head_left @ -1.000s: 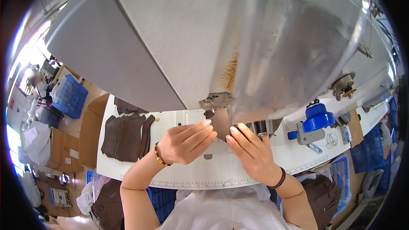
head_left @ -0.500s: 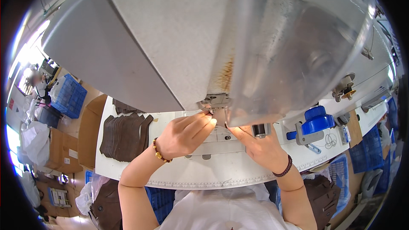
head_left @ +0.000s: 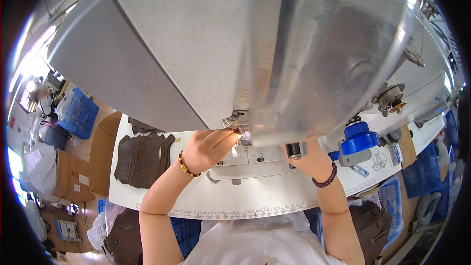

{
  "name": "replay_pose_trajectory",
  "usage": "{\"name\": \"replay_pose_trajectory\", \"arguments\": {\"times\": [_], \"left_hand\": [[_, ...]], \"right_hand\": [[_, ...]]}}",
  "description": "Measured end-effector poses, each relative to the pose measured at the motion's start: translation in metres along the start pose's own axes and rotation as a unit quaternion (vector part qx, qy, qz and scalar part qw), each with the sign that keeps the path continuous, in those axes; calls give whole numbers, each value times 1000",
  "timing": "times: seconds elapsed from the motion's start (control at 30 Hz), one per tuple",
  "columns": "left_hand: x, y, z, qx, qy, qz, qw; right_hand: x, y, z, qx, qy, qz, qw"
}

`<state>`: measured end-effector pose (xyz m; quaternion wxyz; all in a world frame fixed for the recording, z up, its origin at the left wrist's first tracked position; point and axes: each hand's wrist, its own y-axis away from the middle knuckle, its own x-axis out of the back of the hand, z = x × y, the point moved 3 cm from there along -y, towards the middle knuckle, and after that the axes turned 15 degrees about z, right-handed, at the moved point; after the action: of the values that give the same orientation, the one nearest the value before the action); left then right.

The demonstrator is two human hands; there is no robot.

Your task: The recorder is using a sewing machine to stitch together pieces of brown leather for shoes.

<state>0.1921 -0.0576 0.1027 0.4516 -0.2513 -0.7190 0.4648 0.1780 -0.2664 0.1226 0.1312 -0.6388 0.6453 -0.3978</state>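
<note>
A large light-grey sewing machine (head_left: 171,44) fills the upper middle. Its presser foot and needle area (head_left: 238,119) sit low on the head, above a metal plate (head_left: 252,156). My left hand (head_left: 208,149) is beside the presser foot, its fingertips pressed together close to the needle. If they hold anything, it is too small or hidden to name. My right hand (head_left: 314,159) is to the right of the plate, partly behind the clear plastic guard (head_left: 314,68) and a dark metal cylinder (head_left: 295,150). Its fingers are hidden.
A stack of dark brown cut pieces (head_left: 142,161) lies left on the white table (head_left: 216,198), which has a ruler along its near edge. A blue knob-like part (head_left: 359,137), a small cutter (head_left: 359,170) and loose thread (head_left: 379,162) are right. Blue crates (head_left: 81,113) and cartons stand around.
My right hand has drawn away from the needle area, and its fingers have gone behind the guard. The left hand stays by the presser foot. The machine appears shifted slightly left in the view.
</note>
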Motion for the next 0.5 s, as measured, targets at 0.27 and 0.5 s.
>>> {"name": "replay_pose_trajectory", "arguments": {"times": [0.27, 0.5], "left_hand": [[-5, 3, -5, -1, -18, -4, 1000], [-1, 4, -1, 5, -12, -4, 1000]], "right_hand": [[6, -8, 2, 21, -80, 26, 996], [1, -4, -2, 13, -57, 22, 998]]}}
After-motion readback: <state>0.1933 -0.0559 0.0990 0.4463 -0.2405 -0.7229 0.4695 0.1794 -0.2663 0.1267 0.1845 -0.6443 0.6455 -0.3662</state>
